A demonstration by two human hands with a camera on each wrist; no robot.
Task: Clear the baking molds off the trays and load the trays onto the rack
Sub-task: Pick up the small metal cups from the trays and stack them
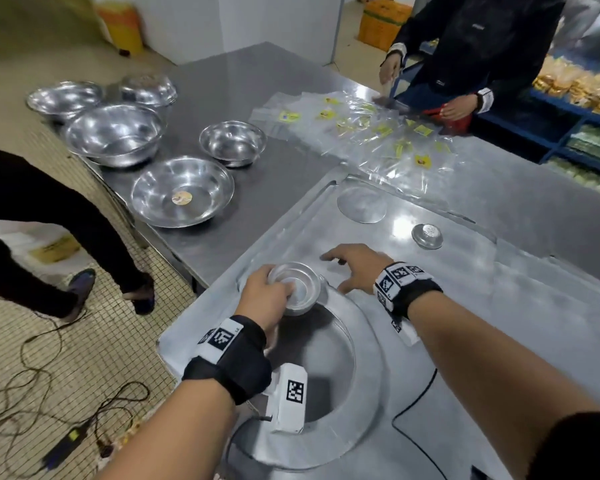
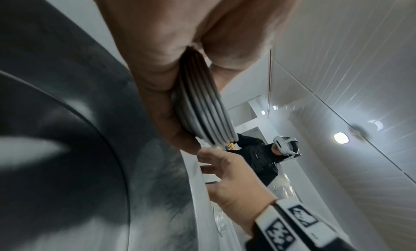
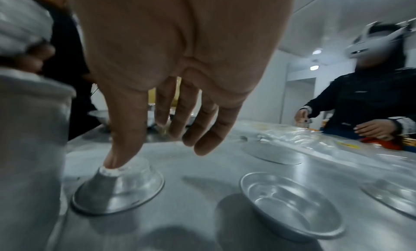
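Note:
My left hand (image 1: 278, 289) grips a stack of small round metal molds (image 1: 295, 287) just above the near left part of the big aluminium tray (image 1: 482, 306). The left wrist view shows the stack's rims (image 2: 202, 101) pinched between thumb and fingers. My right hand (image 1: 340, 268) reaches out over the tray beside the stack, fingers spread. Its thumb tip touches the floury top of an upside-down mold (image 3: 119, 187); the other fingers hang clear. An upright mold (image 3: 290, 205) lies to the right of it. Farther out another inverted mold (image 1: 426, 236) sits on the tray.
A large round pan (image 1: 329, 362) lies under my left wrist. A flat disc (image 1: 361, 204) lies at the tray's far end. Several steel bowls (image 1: 181, 190) stand on the table to the left, labelled plastic bags (image 1: 371, 129) beyond. One person (image 1: 465, 64) works opposite; another's legs (image 1: 66, 237) and cables (image 1: 49, 393) are on the floor.

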